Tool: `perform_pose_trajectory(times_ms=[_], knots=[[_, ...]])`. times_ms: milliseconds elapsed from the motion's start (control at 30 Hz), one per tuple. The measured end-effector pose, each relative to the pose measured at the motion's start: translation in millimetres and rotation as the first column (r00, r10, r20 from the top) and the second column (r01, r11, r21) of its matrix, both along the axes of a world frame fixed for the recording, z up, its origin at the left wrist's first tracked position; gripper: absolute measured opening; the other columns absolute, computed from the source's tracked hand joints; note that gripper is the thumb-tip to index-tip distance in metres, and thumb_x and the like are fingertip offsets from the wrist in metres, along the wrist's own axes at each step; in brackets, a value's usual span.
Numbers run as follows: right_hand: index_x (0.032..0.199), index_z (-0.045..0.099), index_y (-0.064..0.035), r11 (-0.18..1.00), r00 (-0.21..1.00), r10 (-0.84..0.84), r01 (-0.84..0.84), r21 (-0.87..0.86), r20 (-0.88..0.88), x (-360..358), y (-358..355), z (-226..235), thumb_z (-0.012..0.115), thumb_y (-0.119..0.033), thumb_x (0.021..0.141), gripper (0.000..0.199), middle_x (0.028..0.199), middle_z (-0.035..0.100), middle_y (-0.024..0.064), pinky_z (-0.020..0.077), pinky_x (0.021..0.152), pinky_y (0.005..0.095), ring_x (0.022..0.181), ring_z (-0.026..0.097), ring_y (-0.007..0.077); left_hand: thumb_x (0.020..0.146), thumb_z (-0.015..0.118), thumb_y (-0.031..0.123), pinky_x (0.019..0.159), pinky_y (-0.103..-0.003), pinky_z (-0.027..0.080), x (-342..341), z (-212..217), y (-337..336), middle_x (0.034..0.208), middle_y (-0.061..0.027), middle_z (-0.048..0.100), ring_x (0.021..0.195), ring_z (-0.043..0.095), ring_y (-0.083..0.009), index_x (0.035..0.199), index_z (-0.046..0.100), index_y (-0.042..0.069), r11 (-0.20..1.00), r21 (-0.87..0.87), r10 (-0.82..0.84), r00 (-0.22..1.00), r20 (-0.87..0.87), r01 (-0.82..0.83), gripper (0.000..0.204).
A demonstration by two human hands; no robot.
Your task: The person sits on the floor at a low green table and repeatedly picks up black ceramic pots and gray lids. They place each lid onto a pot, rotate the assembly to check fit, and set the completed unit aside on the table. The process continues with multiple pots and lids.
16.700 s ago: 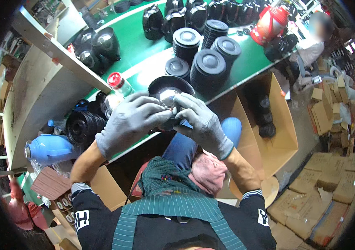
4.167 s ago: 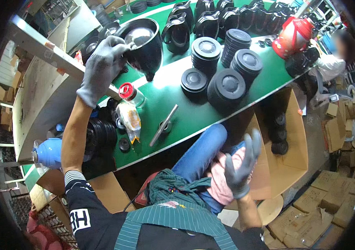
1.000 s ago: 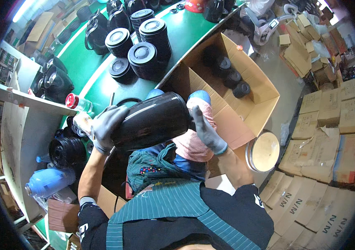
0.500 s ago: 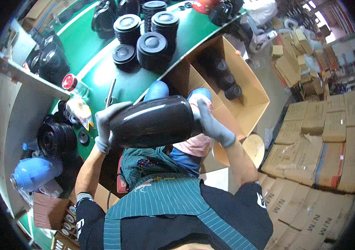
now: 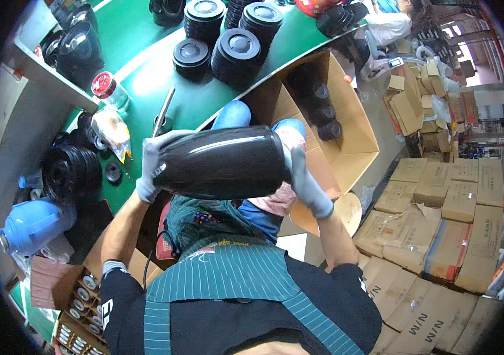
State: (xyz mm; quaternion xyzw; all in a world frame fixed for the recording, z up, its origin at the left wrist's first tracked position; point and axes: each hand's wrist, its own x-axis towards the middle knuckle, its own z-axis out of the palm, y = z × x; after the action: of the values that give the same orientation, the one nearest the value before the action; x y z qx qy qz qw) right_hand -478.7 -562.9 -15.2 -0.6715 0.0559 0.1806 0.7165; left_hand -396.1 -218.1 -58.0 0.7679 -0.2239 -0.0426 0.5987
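A large, glossy black flask body (image 5: 219, 163) lies on its side across my lap, held between both hands. My left hand (image 5: 152, 168), in a grey glove, closes round its narrower left end. At the wider right end, my right hand (image 5: 309, 189), gloved too, presses on the rim; its fingertips are partly hidden. A pink and white cloth (image 5: 272, 201) shows behind the flask over my leg; whether my right hand also holds it I cannot make out. Beyond my left hand, a metal rod (image 5: 163, 111) stands in a small dark cup on the green table (image 5: 151, 89).
Stacked black lids (image 5: 236, 50) stand on the table, with a red-lidded jar (image 5: 110, 90) to the left. Ahead right is an open carton (image 5: 355, 130) containing black parts. A blue jug (image 5: 36, 225) lies at left. Brown cartons (image 5: 423, 231) fill the right; a person (image 5: 389, 23) sits far off.
The whole view has shifted a little, bringing the seated person at the far right into sight. Both hands keep hold of the flask body, which sits at nearly the same angle.
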Motion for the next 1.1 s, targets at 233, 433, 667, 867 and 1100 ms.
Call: perform_pose_trajectory(times_ms=[233, 433, 667, 867, 1100], knots=[[0.174, 0.016, 0.0024, 0.986, 0.916, -0.152, 0.113, 0.123, 0.372, 11.5, 40.2, 13.3, 0.038, -0.064, 0.114, 0.092, 0.179, 0.027, 0.0198, 0.0189, 0.135, 0.0414, 0.165, 0.026, 0.0279, 0.086, 0.078, 0.021, 0.087, -0.038, 0.062, 1.1, -2.2, -7.3, 0.105, -0.0154, 0.081, 0.096, 0.079, -0.0257, 0.120, 0.079, 0.000, 0.993, 0.106, 0.022, 0.965, 0.261, -0.052, 0.040], [0.172, 0.017, 0.0053, 0.999, 0.993, 0.007, -0.002, -0.044, 0.117, -0.1, 8.0, 6.0, 0.031, -0.042, 0.120, 0.072, 0.176, 0.027, 0.0214, 0.0208, 0.134, 0.0388, 0.162, 0.029, 0.0307, 0.085, 0.079, 0.022, 0.086, -0.038, 0.063, 8.2, 30.8, -11.7, 0.108, -0.0142, 0.082, 0.094, 0.080, -0.0285, 0.122, 0.079, 0.002, 0.992, 0.117, -0.004, 0.936, 0.353, -0.039, 0.042], [0.172, 0.018, 0.0069, 0.984, 0.904, -0.179, 0.154, 0.095, 0.389, 2.1, 21.0, 10.8, 0.037, -0.044, 0.120, 0.075, 0.179, 0.026, 0.0213, 0.0153, 0.136, 0.0387, 0.166, 0.025, 0.0298, 0.090, 0.075, 0.010, 0.087, -0.037, 0.062, -2.7, 3.7, -28.4, 0.107, -0.0169, 0.081, 0.096, 0.079, -0.0268, 0.121, 0.077, -0.004, 0.990, 0.119, 0.047, 0.962, 0.267, -0.082, 0.034], [0.174, 0.019, 0.0014, 0.991, 0.880, 0.014, 0.052, -0.126, 0.474, 1.1, 3.5, 10.6, 0.038, -0.024, 0.120, 0.062, 0.178, 0.027, 0.0230, 0.0212, 0.133, 0.0347, 0.165, 0.030, 0.0260, 0.089, 0.079, 0.022, 0.092, -0.035, 0.060, -2.8, 26.7, -29.3, 0.109, -0.0159, 0.082, 0.099, 0.080, -0.0255, 0.126, 0.077, -0.005, 0.992, 0.107, 0.030, 0.962, 0.272, -0.061, 0.045], [0.172, 0.022, 0.0028, 0.988, 0.929, -0.091, 0.040, 0.148, 0.359, 14.2, -30.7, -9.5, 0.030, -0.035, 0.122, 0.063, 0.180, 0.025, 0.0117, 0.0165, 0.135, 0.0337, 0.165, 0.023, 0.0197, 0.089, 0.079, 0.013, 0.094, -0.038, 0.062, -25.5, -1.1, -76.7, 0.114, -0.0185, 0.082, 0.102, 0.081, -0.0280, 0.124, 0.078, -0.004, 0.986, 0.039, 0.144, 0.951, 0.275, -0.161, 0.038]])
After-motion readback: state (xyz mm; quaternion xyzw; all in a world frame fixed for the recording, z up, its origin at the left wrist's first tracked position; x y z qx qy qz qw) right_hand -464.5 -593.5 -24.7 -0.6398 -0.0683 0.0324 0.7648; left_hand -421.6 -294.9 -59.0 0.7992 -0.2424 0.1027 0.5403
